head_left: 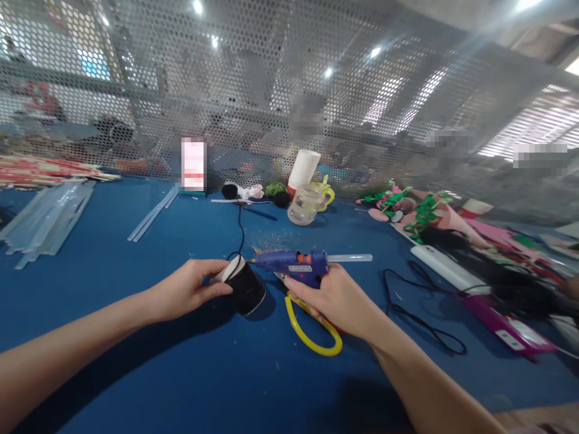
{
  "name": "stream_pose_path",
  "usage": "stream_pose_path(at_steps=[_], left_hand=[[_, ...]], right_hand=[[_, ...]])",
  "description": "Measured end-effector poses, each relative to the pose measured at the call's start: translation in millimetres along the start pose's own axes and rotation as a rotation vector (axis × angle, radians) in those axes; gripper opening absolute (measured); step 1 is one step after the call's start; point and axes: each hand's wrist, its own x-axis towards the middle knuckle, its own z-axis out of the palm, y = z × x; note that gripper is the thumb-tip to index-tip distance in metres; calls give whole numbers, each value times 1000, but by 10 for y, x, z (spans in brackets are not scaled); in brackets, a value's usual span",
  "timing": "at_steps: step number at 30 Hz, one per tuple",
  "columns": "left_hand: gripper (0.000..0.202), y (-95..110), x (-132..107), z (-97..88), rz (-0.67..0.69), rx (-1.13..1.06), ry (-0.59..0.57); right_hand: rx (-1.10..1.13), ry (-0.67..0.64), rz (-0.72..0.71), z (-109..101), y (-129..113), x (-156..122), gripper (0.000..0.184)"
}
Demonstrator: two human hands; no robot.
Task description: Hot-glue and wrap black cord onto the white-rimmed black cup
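My left hand [201,286] grips a tilted paper cup [246,289] wrapped in black, its white end facing up and left. A thin black cord [241,229] runs from that end back across the table. In my right hand [332,295] is a blue hot glue gun [289,262], with a clear glue stick [350,258] poking out of its back. The gun's nozzle is at the cup's white end; whether it touches cannot be seen. Beneath the gun lie scissors with yellow handles [314,337], partly hidden by my right hand.
Clear glue sticks [49,217] lie at the left. Stacked white cups [304,166] and a clear plastic cup [305,206] stand at the back, near a phone [193,164]. Power strips [506,325], a black cable [425,328] and craft flowers [425,214] occupy the right. Behind rises a perforated metal screen [253,78].
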Motion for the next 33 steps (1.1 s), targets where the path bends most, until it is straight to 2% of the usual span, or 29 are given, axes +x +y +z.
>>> stream_pose_path(at_steps=[11, 17, 33], left_hand=[[27, -1, 2, -14, 12, 2, -43], [26, -6, -4, -6, 17, -29, -48], [27, 5, -1, -6, 1, -41, -45]], right_hand=[[3, 10, 1, 10, -9, 7, 34], [35, -2, 7, 9, -29, -26, 26], [-17, 35, -23, 16, -55, -33, 29]])
